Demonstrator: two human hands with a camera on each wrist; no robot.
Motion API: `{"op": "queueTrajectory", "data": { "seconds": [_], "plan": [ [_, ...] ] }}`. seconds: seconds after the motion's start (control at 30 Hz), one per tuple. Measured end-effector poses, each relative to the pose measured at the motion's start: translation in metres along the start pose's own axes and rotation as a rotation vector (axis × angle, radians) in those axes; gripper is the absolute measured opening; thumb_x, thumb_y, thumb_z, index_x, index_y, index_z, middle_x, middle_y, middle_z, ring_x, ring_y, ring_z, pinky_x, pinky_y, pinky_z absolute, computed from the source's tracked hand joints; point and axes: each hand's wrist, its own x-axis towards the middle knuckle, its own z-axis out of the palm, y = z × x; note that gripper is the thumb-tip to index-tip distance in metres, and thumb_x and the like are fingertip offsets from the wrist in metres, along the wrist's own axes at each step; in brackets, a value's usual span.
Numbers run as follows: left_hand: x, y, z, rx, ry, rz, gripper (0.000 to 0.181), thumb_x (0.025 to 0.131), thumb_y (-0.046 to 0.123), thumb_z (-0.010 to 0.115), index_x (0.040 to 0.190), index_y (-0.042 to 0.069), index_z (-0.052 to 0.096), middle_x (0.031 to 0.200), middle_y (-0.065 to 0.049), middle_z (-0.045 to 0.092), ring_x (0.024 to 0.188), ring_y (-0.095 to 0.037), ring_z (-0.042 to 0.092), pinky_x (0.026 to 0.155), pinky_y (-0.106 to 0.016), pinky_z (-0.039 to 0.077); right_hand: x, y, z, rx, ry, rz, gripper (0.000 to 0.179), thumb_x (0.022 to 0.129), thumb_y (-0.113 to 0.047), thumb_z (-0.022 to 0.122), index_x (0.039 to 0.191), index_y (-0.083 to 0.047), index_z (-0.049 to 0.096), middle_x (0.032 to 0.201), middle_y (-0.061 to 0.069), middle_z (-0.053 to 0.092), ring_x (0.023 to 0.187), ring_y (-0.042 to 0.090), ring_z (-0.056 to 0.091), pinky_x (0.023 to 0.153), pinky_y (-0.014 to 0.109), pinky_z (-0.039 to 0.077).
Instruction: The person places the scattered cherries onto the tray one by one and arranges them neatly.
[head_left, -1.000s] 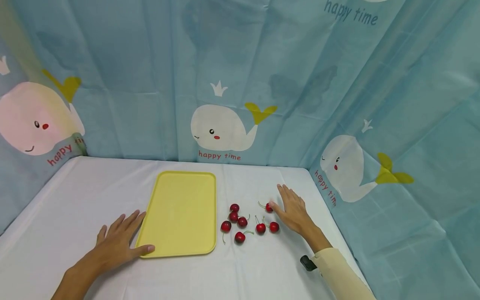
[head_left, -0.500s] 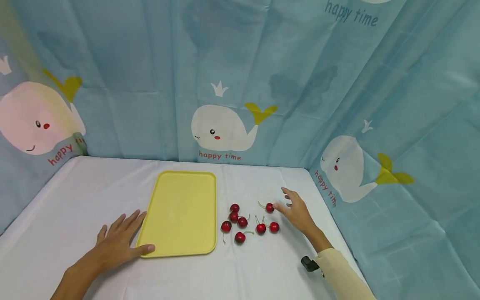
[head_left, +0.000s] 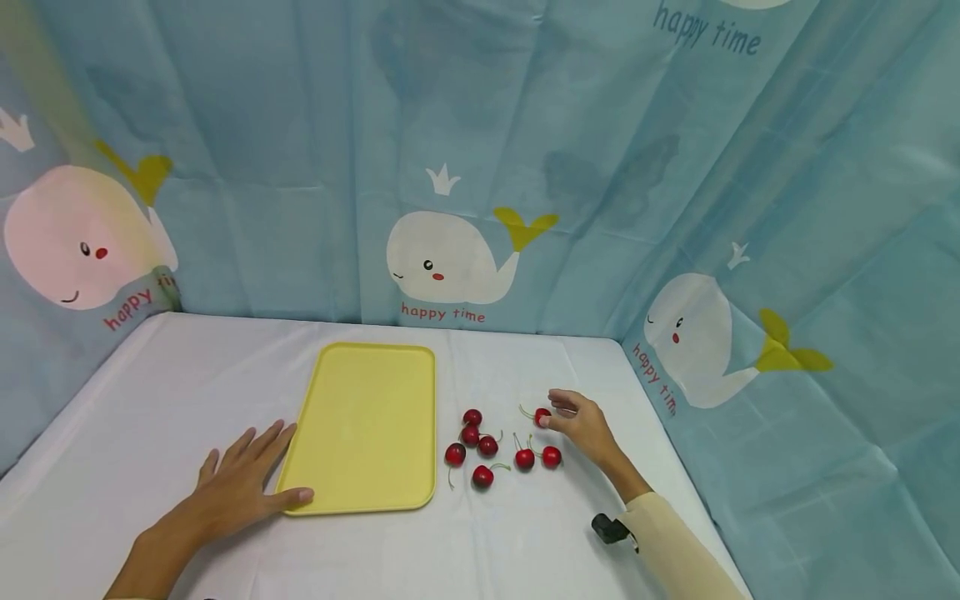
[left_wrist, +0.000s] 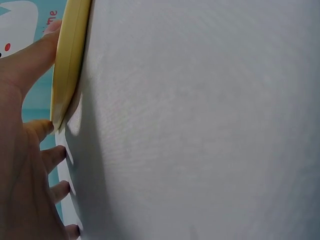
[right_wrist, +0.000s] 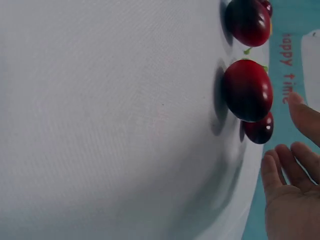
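A yellow rectangular tray [head_left: 362,429] lies flat on the white cloth. My left hand [head_left: 238,482] rests at its near left corner, fingers spread and fairly straight along the left edge, thumb over the rim. To the right of the tray lie several red cherries with green stems. My right hand [head_left: 591,429] hovers around the farthest right cherry [head_left: 540,416], thumb and fingers apart on either side of it. Whether the thumb touches that cherry cannot be told. In the right wrist view the palm and bent fingers [right_wrist: 295,170] show, with cherries [right_wrist: 248,91] to their left.
Two cherries, one [head_left: 524,458] beside another [head_left: 551,456], lie just in front of the right hand. A loose cluster, including a cherry [head_left: 470,436], sits nearer the tray. Blue curtains [head_left: 300,167] with printed whales stand behind and beside the white table [head_left: 360,558].
My right hand first drew back slightly, then came down and left over the far cherry, its fingers bending. The left hand has stayed on the tray. The view has shifted slightly.
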Motion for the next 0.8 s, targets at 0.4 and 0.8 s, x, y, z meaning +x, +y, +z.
{"op": "queueTrajectory", "data": {
  "seconds": [0.4, 0.8],
  "plan": [
    [-0.001, 0.002, 0.0, -0.008, 0.014, 0.004, 0.109, 0.089, 0.071, 0.069, 0.167, 0.008, 0.029, 0.169, -0.027, 0.03, 0.148, -0.065, 0.023, 0.106, -0.09, 0.01, 0.001, 0.007, 0.01, -0.008, 0.006, 0.099, 0.055, 0.091, -0.013, 0.085, 0.141, -0.002, 0.065, 0.134, 0.016, 0.072, 0.125, 0.036, 0.069, 0.109, 0.049, 0.054],
    [0.0, 0.001, 0.001, 0.001, 0.006, -0.002, 0.111, 0.088, 0.072, 0.07, 0.167, 0.008, 0.027, 0.17, -0.027, 0.028, 0.148, -0.065, 0.022, 0.106, -0.09, 0.009, 0.002, 0.012, 0.013, -0.049, 0.018, 0.085, 0.04, 0.092, -0.011, 0.084, 0.13, -0.004, 0.073, 0.121, 0.011, 0.076, 0.114, 0.029, 0.073, 0.104, 0.046, 0.058]
  ]
}}
